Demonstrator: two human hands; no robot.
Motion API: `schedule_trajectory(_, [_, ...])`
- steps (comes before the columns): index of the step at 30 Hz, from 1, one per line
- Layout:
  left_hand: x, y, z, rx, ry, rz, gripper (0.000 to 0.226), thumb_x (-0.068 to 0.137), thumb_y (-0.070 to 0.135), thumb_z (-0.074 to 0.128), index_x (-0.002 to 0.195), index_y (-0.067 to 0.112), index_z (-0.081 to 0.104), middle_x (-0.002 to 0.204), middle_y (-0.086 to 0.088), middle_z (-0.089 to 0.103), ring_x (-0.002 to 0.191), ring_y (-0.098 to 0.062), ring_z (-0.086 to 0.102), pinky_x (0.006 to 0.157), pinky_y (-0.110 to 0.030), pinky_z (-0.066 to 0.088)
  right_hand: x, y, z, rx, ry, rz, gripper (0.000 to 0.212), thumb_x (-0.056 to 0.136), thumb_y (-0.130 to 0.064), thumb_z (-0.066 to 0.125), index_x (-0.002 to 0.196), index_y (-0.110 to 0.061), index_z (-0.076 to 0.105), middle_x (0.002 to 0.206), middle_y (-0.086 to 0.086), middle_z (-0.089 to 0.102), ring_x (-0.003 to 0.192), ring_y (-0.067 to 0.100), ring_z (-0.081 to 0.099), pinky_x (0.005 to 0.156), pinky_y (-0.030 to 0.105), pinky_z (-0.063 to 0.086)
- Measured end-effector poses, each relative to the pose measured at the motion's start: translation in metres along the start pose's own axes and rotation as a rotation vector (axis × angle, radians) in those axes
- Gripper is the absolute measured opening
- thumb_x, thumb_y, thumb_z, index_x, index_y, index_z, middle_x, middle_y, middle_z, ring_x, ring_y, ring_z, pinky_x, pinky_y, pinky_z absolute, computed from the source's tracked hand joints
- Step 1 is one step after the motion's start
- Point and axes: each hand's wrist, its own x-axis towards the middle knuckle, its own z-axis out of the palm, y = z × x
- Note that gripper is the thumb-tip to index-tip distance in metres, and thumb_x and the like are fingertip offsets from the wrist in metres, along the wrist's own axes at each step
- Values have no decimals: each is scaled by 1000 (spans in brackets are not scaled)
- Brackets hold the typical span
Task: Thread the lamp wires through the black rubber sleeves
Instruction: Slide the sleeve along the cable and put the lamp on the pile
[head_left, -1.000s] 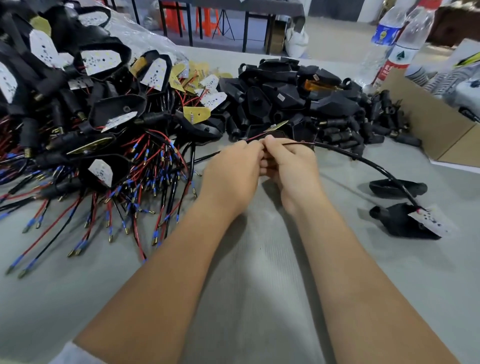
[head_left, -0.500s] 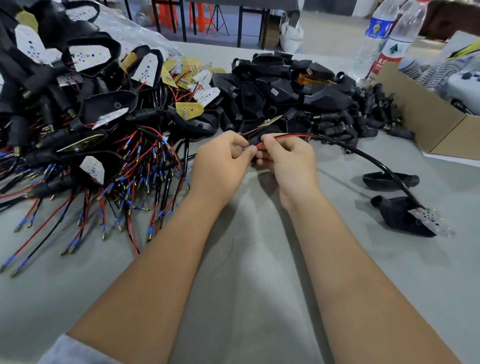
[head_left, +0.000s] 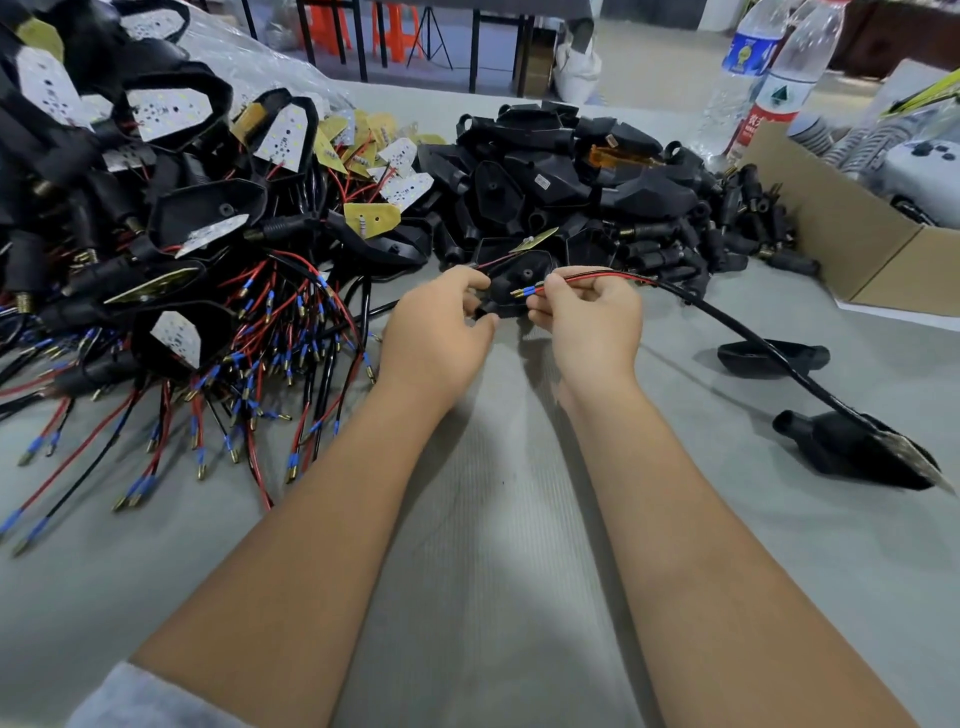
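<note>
Head view: right hand (head_left: 589, 317) grip pinches lamp wires (head_left: 576, 281), tips poking left toward left hand (head_left: 436, 332), grip pinching black rubber sleeve (head_left: 480, 313) just beside.

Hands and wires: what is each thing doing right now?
Left hand: pinches small black sleeve.
Right hand: pinches wire pair, tips bare.
Lamp housing: lying on table, cable attached.
Water bottles: upright.
Cardboard box: open.
</note>
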Motion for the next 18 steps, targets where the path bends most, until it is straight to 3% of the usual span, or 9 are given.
schedule_trajectory(2, [2,0,-1,-55,23,-22,30,86,15,68,116,18,66,96,7,65,83,-9,62,79,-18,49,-1,-1,1,-33,-29,-11,18,94,-2,59,81,-13,61,74,4,65,65,12,67,61,21,54])
schedule_trajectory(7, [1,3,-4,-143,34,-30,27,87,13,67,114,17,69,103,2,68,87,-10,66,86,-32,54,-6,-5,1,-18,-100,-14,16,93,-3,61,81,-13,63,70,2,67,57,6,64,53,18,50])
schedule_trajectory(13, [0,6,-4,-344,34,-30,28,84,2,69,109,15,70,102,4,68,87,3,62,78,-8,49,-9,-7,0,50,-187,23,13,94,-3,61,84,-11,64,73,4,67,55,6,62,51,18,47])
schedule_trajectory(18, [0,8,-8,-569,43,-58,31,81,-2,73,107,13,66,96,9,67,87,4,66,77,-10,49,-9,-7,0,94,-234,22,9,93,-5,63,85,-8,64,70,4,68,54,10,59,50,21,46])
